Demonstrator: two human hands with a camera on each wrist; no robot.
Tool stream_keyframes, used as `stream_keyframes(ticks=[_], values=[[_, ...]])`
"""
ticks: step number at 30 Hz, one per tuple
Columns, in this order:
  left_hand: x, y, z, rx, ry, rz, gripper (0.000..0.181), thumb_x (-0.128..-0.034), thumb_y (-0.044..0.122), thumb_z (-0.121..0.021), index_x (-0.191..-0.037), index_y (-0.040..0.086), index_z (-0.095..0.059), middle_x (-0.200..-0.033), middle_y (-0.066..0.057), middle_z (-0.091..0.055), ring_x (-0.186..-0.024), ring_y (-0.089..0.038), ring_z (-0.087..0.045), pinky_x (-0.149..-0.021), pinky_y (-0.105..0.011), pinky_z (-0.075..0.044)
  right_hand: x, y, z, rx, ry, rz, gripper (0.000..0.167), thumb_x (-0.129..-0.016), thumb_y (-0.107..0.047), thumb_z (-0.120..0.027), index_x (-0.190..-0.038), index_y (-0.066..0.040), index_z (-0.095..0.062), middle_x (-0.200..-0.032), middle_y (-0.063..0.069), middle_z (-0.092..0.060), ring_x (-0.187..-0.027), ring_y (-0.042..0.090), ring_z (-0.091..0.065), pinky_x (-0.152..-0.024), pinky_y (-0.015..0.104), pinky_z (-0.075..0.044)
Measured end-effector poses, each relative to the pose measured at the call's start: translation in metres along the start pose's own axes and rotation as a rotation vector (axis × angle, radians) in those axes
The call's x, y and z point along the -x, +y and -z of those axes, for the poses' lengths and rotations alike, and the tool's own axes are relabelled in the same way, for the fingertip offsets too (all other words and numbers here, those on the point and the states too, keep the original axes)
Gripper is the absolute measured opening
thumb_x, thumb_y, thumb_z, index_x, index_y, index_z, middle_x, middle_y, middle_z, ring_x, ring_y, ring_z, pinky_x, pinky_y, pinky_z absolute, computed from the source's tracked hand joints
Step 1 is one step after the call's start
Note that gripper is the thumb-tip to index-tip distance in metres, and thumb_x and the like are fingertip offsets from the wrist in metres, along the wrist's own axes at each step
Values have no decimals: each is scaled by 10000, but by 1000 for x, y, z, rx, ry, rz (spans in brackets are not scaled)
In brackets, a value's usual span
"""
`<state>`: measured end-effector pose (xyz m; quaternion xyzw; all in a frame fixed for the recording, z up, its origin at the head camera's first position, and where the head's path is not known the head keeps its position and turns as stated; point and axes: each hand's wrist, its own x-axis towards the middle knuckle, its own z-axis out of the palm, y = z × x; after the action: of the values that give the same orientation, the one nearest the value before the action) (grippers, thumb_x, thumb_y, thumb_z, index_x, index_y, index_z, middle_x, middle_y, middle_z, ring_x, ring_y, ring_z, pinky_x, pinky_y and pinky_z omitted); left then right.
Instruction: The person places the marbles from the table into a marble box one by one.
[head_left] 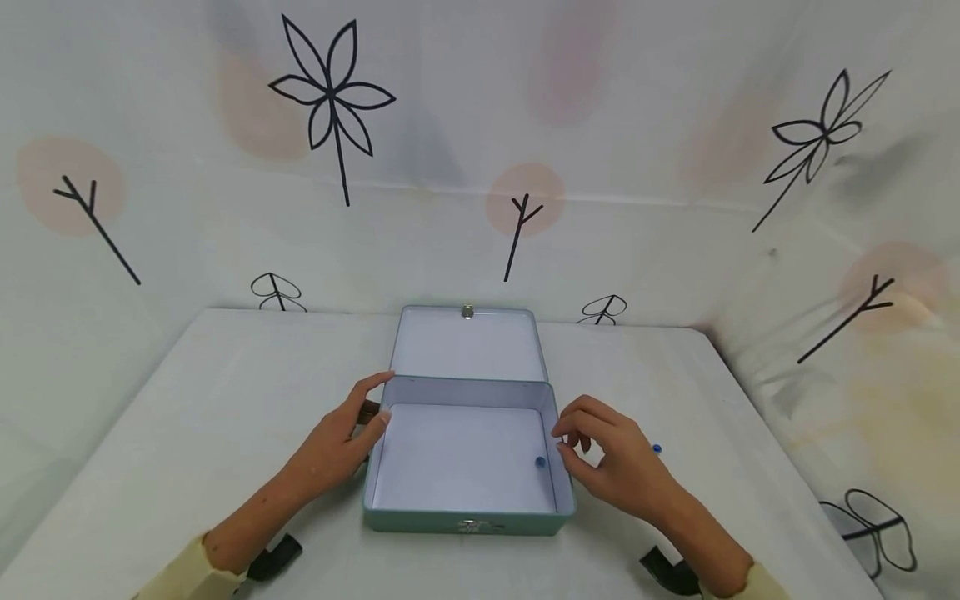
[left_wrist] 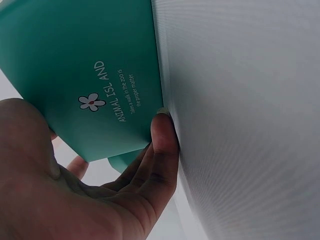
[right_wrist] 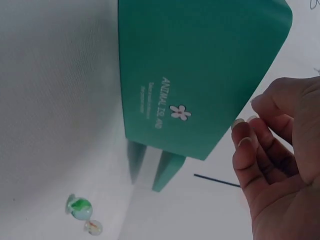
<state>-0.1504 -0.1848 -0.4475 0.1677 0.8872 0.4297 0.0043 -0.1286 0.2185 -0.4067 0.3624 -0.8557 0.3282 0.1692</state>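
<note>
A green metal box [head_left: 465, 523] stands on the table with its lid [head_left: 468, 342] tipped back and its pale inside showing. My left hand [head_left: 337, 437] holds the box's left side, thumb at the rim and fingers against the outer wall. In the left wrist view a fingertip [left_wrist: 162, 112] touches the wall's lower edge, near printed words and a flower. Inside the box, near the right wall, lies a small blue marble [head_left: 541, 462]. My right hand [head_left: 618, 454] hovers at the right rim with loosely bent fingers; nothing shows between them.
A blue marble [head_left: 657, 448] lies on the table, partly behind my right hand. The right wrist view shows a green-swirled marble [right_wrist: 80, 207] and a clear one [right_wrist: 93, 227] beside the box. A patterned cloth [head_left: 420, 242] rises behind the white table [head_left: 247, 367].
</note>
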Motion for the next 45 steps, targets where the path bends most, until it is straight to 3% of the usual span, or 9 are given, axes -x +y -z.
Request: stream_keyframes(ticks=[7,13,21,32,38,45], values=[[1,0,0,-1,2,-2,549,-1135,370,-507,-1643,379,-298,-1295,-66,-689,-1158,-203,-670,-937,-517,-537,2,14,9,78,-8,-36,396,-787,94,-842,-1026,-192,-710,-1021,-101,-645,-811,77,-584,-647,201,-504],[2,1,0,-4,3,1,545,-1134,367,-510,-1639,385,-305,-1292,-66,-690,-1152,-195,-669,-927,-512,-541,7,35,19,158,-69,-107,370,-808,23,-864,-1056,-200,-703,-990,-125,-647,-808,111,-619,-671,287,-554],[2,0,-1,-5,0,8,561,-1135,379,-506,-1651,380,-286,-1291,-66,-687,-1157,-207,-668,-939,-508,-538,15,62,37,229,-79,-170,317,-808,85,-827,-1014,-136,-729,-964,-75,-682,-842,134,-630,-715,355,-559],[2,1,0,6,0,-10,552,-1136,376,-504,-1647,374,-294,-1294,-71,-691,-1159,-207,-671,-944,-518,-538,30,89,60,253,-237,-425,144,-880,7,-786,-992,-73,-742,-911,-52,-679,-792,104,-610,-680,290,-524],[1,-1,-1,6,-4,-10,557,-1137,382,-504,-1648,383,-285,-1292,-59,-688,-1153,-197,-667,-942,-507,-536,34,93,71,192,-368,-578,187,-884,-129,-842,-1021,-63,-734,-909,-13,-666,-786,152,-588,-636,290,-505],[1,-3,-1,11,0,-15,562,-1136,382,-504,-1653,376,-282,-1303,-90,-692,-1161,-216,-673,-942,-516,-538,40,98,76,183,-454,-644,212,-864,-180,-874,-956,-95,-702,-839,-30,-629,-782,167,-556,-653,307,-474]])
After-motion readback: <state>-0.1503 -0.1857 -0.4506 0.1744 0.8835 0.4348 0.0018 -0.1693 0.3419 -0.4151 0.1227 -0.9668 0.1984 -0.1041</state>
